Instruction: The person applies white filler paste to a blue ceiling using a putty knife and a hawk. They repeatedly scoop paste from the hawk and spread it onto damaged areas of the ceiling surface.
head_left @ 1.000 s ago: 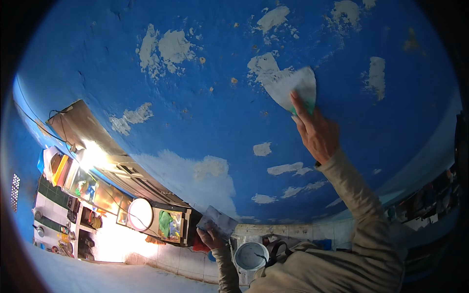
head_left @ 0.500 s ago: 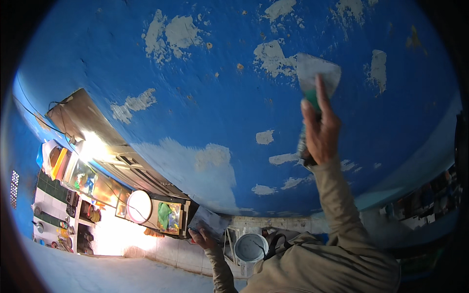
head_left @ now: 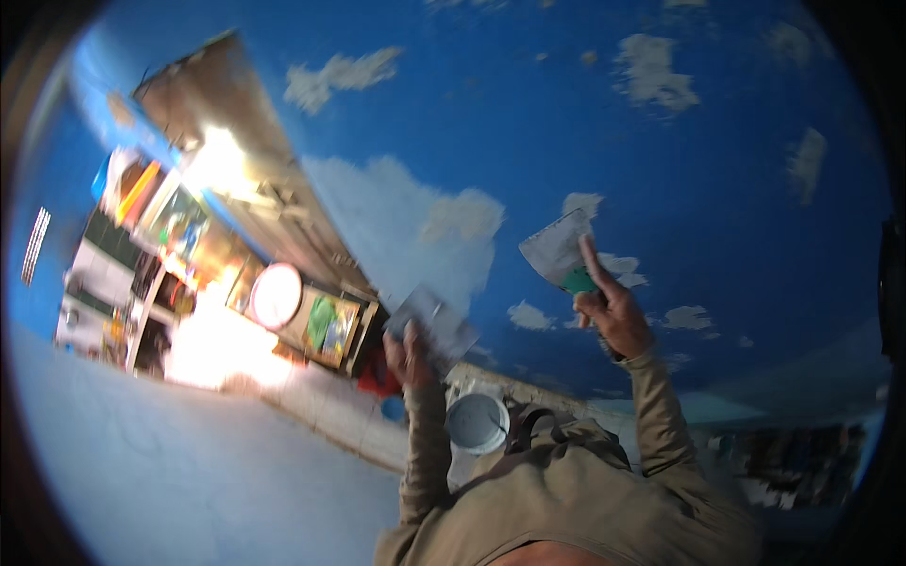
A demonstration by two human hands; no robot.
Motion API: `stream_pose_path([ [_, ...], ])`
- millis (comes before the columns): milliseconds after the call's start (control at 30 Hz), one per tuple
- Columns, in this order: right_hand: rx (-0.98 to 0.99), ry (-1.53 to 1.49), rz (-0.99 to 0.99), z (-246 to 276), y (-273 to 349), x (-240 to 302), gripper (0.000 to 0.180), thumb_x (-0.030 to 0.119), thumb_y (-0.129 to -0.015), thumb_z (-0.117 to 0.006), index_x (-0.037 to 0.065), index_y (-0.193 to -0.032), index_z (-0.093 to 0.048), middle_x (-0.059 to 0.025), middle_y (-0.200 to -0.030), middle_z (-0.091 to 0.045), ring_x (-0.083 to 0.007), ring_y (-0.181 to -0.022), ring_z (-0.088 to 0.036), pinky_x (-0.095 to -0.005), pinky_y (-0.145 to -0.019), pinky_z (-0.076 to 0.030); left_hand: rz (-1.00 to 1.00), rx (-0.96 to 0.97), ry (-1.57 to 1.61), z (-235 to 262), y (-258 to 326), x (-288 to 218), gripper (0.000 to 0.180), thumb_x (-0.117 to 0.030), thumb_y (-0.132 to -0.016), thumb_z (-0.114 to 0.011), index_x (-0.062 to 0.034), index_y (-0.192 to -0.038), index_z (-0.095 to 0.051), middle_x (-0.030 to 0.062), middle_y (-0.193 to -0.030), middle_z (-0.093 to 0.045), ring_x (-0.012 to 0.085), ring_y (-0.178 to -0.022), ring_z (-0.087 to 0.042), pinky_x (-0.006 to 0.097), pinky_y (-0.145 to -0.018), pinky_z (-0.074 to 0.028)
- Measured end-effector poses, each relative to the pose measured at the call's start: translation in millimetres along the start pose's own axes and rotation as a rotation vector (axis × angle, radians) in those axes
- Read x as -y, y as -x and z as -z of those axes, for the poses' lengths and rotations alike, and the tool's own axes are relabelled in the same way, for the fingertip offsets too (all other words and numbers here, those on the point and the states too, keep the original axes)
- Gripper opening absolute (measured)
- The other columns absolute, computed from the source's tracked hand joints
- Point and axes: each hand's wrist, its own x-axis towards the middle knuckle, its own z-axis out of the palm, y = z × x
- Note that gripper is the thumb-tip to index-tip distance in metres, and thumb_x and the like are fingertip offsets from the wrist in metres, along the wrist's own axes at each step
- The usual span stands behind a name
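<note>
My right hand (head_left: 618,319) grips a wide putty knife (head_left: 555,247) by its green handle, index finger stretched along the blade. The blade is up in front of the blue wall (head_left: 538,123), near small patches of pale filler; I cannot tell whether it touches. Lower and to the left, my left hand (head_left: 410,360) is closed on the edge of a flat grey plate (head_left: 436,325), blurred by motion. What lies on the plate is too smeared to make out. Below the plate stands a round bucket (head_left: 477,423) with greyish-white contents.
To the left a brown wooden door (head_left: 269,174) stands by a bright lamp (head_left: 219,156). Beyond it are a pink-rimmed round basin (head_left: 276,294), a cabinet with a colourful picture (head_left: 330,330) and shelves (head_left: 142,311). Dark clutter (head_left: 802,453) lies far right.
My right hand has brought the putty knife down and leftward from a higher filler patch. My left hand has raised the grey plate toward it. The whole view has shifted.
</note>
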Motion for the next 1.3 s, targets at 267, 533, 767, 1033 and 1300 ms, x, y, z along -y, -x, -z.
stream_pose_path([
  [267, 0.428, -0.166, -0.253, -41.8, -15.1, 32.1, 0.048, 0.030, -0.097, -0.047, 0.008, -0.139, -0.037, -0.0073, -0.070, -0.059, -0.0129, -0.047, -0.052, -0.0268, -0.043, -0.043, 0.203, 0.258, 0.214, -14.5, 0.7, -15.0, 0.028, -0.016, -0.091, -0.058, -0.0001, -0.113, -0.052, 0.0018, -0.098, -0.059, 0.0082, -0.086, -0.055, 0.023, -0.078, -0.045],
  [533, 0.335, 0.281, 0.256, -60.9, -31.3, -29.1, 0.029, 0.023, -0.094, -0.051, 0.002, -0.115, -0.053, -0.0114, -0.059, -0.056, -0.0168, -0.051, -0.059, -0.0284, -0.042, -0.045, -0.049, 0.228, 0.246, -8.0, 8.1, -31.3, 0.042, -0.012, -0.090, -0.054, 0.0042, -0.127, -0.041, 0.0065, -0.108, -0.057, 0.0121, -0.095, -0.055, 0.027, -0.085, -0.045],
  [767, 0.148, -0.211, -0.441, -47.7, -7.1, -67.4, 0.024, 0.024, -0.095, -0.049, 0.002, -0.104, -0.054, -0.0078, -0.074, -0.058, -0.0124, -0.053, -0.055, -0.0242, -0.044, -0.045, -0.099, 0.174, 0.183, -13.1, 15.5, -38.5, 0.043, -0.017, -0.093, -0.051, 0.0031, -0.128, -0.039, 0.0065, -0.109, -0.055, 0.0145, -0.096, -0.055, 0.029, -0.087, -0.045],
  [1033, 0.002, -0.740, -0.385, -101.9, -3.7, -26.3, 0.031, 0.014, -0.088, -0.059, 0.000, -0.114, -0.048, -0.0106, -0.097, -0.057, -0.0153, -0.076, -0.059, -0.0263, -0.062, -0.053, 0.603, 0.219, 0.783, -31.1, 36.0, -5.8, 0.046, -0.034, -0.093, -0.053, -0.0025, -0.126, -0.044, 0.0102, -0.116, -0.056, 0.0240, -0.102, -0.058, 0.044, -0.088, -0.049],
  [1300, -0.229, -0.665, -0.246, -145.3, -16.4, -35.0, 0.025, 0.004, -0.080, -0.068, 0.006, -0.094, -0.048, -0.0023, -0.091, -0.053, -0.0087, -0.082, -0.054, -0.0241, -0.073, -0.048, 0.651, 0.232, 0.741, -42.9, 79.0, 15.9, 0.046, -0.034, -0.094, -0.053, -0.0088, -0.130, -0.041, 0.0073, -0.123, -0.052, 0.0240, -0.116, -0.049, 0.045, -0.101, -0.037],
])
